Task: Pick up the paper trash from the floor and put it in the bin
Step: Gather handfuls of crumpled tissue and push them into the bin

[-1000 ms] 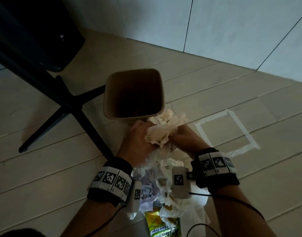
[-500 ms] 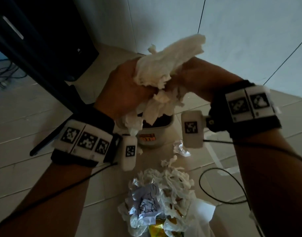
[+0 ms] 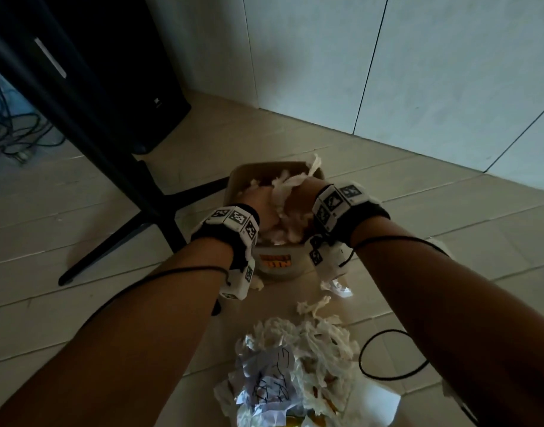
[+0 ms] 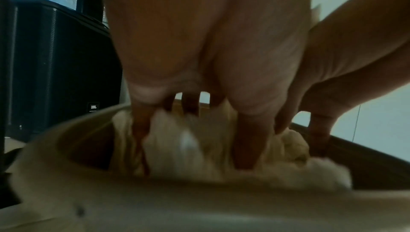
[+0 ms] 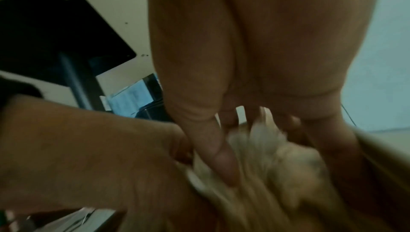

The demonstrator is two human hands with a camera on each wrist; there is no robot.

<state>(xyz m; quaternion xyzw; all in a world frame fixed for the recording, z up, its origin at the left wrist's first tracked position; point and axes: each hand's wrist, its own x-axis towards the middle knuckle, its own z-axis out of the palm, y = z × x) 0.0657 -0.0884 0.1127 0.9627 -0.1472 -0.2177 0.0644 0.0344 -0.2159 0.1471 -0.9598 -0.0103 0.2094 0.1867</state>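
Both hands sit in the mouth of the bin [image 3: 275, 269], frame centre: left hand [image 3: 258, 208] and right hand [image 3: 301, 192] side by side, fingers [image 4: 246, 141] extended downward and pressed into a wad of crumpled tissue [image 3: 287, 211] inside the beige bin; neither hand's fingers curl round it. One tissue strip [image 3: 315, 163] sticks up over the far rim. More paper trash [image 3: 295, 374] lies heaped on the tiled floor [image 3: 449, 241] at lower centre, with loose scraps [image 3: 313, 306] between heap and bin. Black stand legs [image 3: 135, 223] at left.
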